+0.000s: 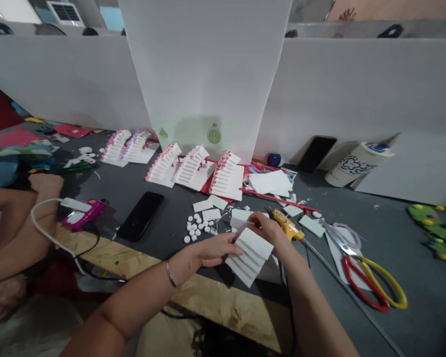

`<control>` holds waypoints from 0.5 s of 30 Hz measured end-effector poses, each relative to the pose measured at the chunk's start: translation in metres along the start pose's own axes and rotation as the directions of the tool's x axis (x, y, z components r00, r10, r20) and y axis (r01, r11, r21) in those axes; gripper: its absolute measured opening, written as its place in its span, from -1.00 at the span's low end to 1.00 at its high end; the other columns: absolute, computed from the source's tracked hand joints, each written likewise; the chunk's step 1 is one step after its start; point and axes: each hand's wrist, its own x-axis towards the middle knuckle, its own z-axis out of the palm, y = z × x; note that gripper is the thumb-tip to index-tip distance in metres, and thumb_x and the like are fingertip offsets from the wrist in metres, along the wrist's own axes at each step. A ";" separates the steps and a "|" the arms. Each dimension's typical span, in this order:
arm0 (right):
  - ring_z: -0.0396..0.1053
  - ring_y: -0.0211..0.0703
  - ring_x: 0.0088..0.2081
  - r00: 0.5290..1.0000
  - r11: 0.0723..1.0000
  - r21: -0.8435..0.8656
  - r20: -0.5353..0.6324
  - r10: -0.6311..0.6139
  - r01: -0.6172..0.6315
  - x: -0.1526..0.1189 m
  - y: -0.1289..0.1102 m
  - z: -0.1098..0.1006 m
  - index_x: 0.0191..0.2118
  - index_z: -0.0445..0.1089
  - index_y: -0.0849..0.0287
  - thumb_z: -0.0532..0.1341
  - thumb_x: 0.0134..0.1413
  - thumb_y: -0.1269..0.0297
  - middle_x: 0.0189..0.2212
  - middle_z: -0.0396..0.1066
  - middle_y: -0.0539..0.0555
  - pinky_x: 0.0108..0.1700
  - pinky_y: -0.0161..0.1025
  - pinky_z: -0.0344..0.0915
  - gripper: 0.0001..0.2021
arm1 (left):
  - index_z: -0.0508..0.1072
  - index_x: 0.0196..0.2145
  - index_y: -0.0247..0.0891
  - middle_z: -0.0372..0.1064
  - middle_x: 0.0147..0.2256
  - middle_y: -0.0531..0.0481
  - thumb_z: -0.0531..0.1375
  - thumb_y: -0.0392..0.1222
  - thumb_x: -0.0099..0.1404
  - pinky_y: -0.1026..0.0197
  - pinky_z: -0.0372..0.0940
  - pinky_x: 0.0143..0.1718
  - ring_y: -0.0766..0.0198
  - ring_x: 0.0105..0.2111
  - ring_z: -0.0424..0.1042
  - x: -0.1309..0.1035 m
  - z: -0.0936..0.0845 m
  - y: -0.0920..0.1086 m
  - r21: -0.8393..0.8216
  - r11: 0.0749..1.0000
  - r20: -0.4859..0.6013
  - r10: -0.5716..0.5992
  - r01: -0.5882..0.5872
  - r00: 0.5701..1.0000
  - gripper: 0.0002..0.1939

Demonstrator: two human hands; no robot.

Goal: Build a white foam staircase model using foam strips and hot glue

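White stepped card (251, 253) juts from pinching left grip (216, 249); hold of right grip (269, 229) unclear.

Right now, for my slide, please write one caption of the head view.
Left hand gripping a white stepped piece, right hand at its far side, yellow glue gun and white discs nearby.

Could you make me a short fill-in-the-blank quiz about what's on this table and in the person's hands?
1. The stepped piece in the left hand is ____ in colour.
2. The large scissors have one red handle and one ____ handle.
3. In the picture, the patterned cup is to the ____ of the propped-up phone.
4. Behind the hands, ____ stair-like models stand in a row.

Missing words: white; yellow; right; five.
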 end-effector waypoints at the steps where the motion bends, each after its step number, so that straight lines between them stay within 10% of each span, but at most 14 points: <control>1: 0.36 -0.16 -0.45 0.999 0.997 0.057 -0.019 0.050 -0.049 -0.003 0.001 -0.009 -0.32 0.41 0.12 0.17 0.08 0.20 -0.49 0.43 0.01 -0.39 -0.25 0.27 -0.86 | 0.51 -0.21 -0.30 0.52 -0.31 -0.06 0.34 -0.39 -0.02 0.29 0.29 -0.22 0.29 -0.32 0.48 0.001 -0.001 0.002 -0.007 1.000 -0.029 0.029 -0.029 0.999 -0.66; 7: 0.32 -0.23 -0.49 0.875 0.813 0.547 -0.274 0.400 -0.201 -0.013 -0.006 -0.054 -0.32 0.42 0.15 0.33 -0.15 -0.02 -0.52 0.41 -0.02 -0.43 -0.30 0.23 -0.65 | 0.50 -0.20 -0.29 0.54 -0.28 -0.09 0.33 -0.37 0.01 0.23 0.32 -0.21 0.23 -0.31 0.49 0.004 -0.003 0.015 0.002 0.974 -0.295 0.215 -0.225 0.931 -0.66; 15: 0.26 -0.33 -0.55 0.914 0.663 0.709 -0.064 0.401 -0.241 -0.009 -0.028 -0.041 -0.33 0.50 0.21 0.42 -0.28 -0.05 -0.57 0.40 -0.04 -0.49 -0.35 0.21 -0.57 | 0.48 -0.11 -0.29 0.51 -0.16 -0.11 0.36 -0.35 -0.04 0.16 0.27 -0.06 0.15 -0.15 0.46 0.005 -0.002 0.017 0.063 0.968 -0.388 0.249 -0.244 0.887 -0.54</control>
